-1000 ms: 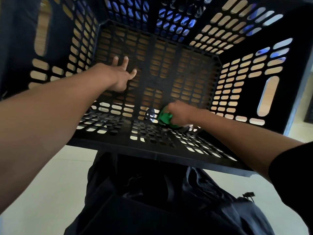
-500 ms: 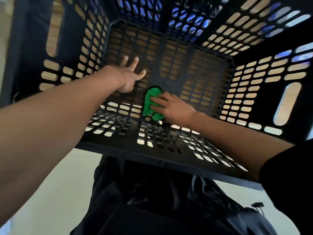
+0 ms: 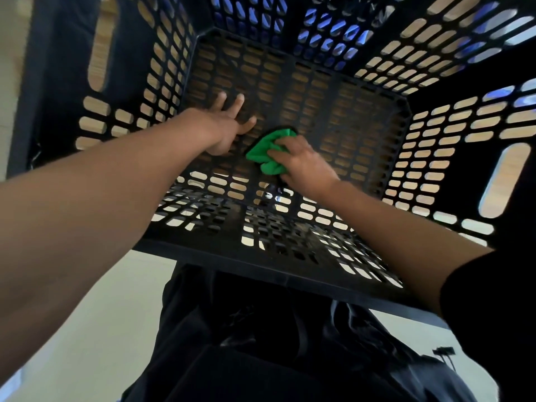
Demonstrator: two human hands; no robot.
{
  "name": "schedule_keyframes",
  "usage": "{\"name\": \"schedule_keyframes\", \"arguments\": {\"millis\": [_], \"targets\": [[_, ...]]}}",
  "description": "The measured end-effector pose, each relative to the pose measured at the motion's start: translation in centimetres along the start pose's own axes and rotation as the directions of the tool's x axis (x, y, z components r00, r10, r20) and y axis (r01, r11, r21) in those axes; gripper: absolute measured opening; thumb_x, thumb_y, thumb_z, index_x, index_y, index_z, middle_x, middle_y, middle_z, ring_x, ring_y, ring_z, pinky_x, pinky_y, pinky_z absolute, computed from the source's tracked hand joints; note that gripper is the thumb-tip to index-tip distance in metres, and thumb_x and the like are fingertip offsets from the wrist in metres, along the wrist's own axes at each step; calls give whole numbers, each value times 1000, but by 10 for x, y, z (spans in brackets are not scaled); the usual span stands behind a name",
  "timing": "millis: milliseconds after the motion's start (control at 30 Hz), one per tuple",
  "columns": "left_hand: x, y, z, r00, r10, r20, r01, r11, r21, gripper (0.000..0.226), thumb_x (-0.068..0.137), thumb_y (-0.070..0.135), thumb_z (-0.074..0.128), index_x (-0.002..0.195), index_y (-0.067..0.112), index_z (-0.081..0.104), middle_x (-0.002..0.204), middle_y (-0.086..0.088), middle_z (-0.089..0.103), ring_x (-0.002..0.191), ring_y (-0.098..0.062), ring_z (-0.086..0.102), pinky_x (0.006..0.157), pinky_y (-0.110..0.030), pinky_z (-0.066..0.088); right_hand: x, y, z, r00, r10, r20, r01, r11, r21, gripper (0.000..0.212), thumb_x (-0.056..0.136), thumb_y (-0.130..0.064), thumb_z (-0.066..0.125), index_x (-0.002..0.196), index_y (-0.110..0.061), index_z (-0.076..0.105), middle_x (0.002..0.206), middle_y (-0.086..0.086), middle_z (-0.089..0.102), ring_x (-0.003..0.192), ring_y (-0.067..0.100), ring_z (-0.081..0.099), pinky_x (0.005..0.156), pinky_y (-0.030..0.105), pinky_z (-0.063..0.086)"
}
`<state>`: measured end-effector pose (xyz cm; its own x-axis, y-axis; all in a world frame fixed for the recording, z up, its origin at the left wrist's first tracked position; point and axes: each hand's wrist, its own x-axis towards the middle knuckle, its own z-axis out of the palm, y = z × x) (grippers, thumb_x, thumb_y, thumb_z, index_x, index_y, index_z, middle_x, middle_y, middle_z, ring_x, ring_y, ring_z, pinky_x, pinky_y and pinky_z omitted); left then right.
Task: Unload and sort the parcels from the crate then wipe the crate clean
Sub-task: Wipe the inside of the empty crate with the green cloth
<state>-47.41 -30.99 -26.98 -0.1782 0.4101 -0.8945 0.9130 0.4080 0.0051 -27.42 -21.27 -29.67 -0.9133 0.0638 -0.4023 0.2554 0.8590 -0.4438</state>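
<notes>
One black slotted crate (image 3: 333, 265) over a pale floor (image 3: 95, 309). Inside, the left hand (image 3: 224, 127) presses its base, fingers spread; at its 4 o'clock, the right hand (image 3: 301, 163) grips a green cloth (image 3: 265, 153).

Pale cream floor (image 3: 95, 300), smooth, evenly lit. Tan wood-toned surface (image 3: 101, 47) at upper left. Bright blue light patches (image 3: 333, 27) at top. Soft daylight overall.
</notes>
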Motion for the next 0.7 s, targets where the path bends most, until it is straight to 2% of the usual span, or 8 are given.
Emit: {"name": "schedule_keyframes", "arguments": {"millis": [133,233,300,367,433,500,600,700], "targets": [[0,2,-1,1000,-23,2,23,1000,4,106,91,-16,42,157,48,-11,161,6,-39,152,-28,-28,122,-63,19,2,-21,21,976,-183,117,177,983,56,49,80,-7,76,128,-4,68,127,23,57,120,43,54,95,55,54],[3,-1,-6,1000,6,-15,-6,999,50,103,93,-14,44,158,48,-7,164,5,-34,155,-30,-21,122,-62,22,4,-34,23,927,-294,235,268,954,136,50,86,-6,70,136,-4,63,136,22,56,129,41,52,106,50,48],[6,-8,-13,999,30,-17,-28,995,92,98,95,-10,45,158,49,-3,167,3,-26,157,-32,-9,121,-58,26,4,-40,27,937,-311,159,284,943,175,55,85,-1,71,139,-3,60,142,23,54,133,42,51,111,50,46],[9,-18,-19,999,50,-9,-49,990,134,93,98,-6,44,158,48,0,170,3,-19,158,-31,3,122,-54,27,12,-47,34,939,-340,54,330,933,142,58,82,2,75,138,-2,60,143,26,54,131,46,53,110,55,47],[14,-26,-20,998,65,4,-64,982,180,89,99,-3,44,160,47,2,170,3,-16,158,-30,5,123,-53,25,34,-57,36,917,-398,-15,398,913,91,54,84,2,76,136,0,61,143,28,54,130,47,55,108,58,47],[19,-27,-18,998,55,8,-56,982,181,90,99,-4,43,160,46,0,170,2,-16,158,-30,2,124,-54,23,59,-75,33,897,-441,4,441,896,56,54,89,0,69,142,-2,56,152,27,47,141,45,46,115,57,40],[23,-25,-15,999,24,24,-27,989,143,91,99,-7,41,161,42,-3,171,1,-16,158,-31,0,124,-55,20,82,-100,35,870,-447,208,469,881,-67,67,96,-4,57,158,-15,35,169,16,17,157,31,15,125,47,16],[25,-26,-13,999,36,16,-38,984,173,96,96,-10,42,160,47,-2,170,1,-18,158,-32,0,122,-56,26,88,-103,40,863,-431,264,471,875,-112,61,98,-8,56,156,-19,40,170,10,16,158,25,13,125,41,17]]}}
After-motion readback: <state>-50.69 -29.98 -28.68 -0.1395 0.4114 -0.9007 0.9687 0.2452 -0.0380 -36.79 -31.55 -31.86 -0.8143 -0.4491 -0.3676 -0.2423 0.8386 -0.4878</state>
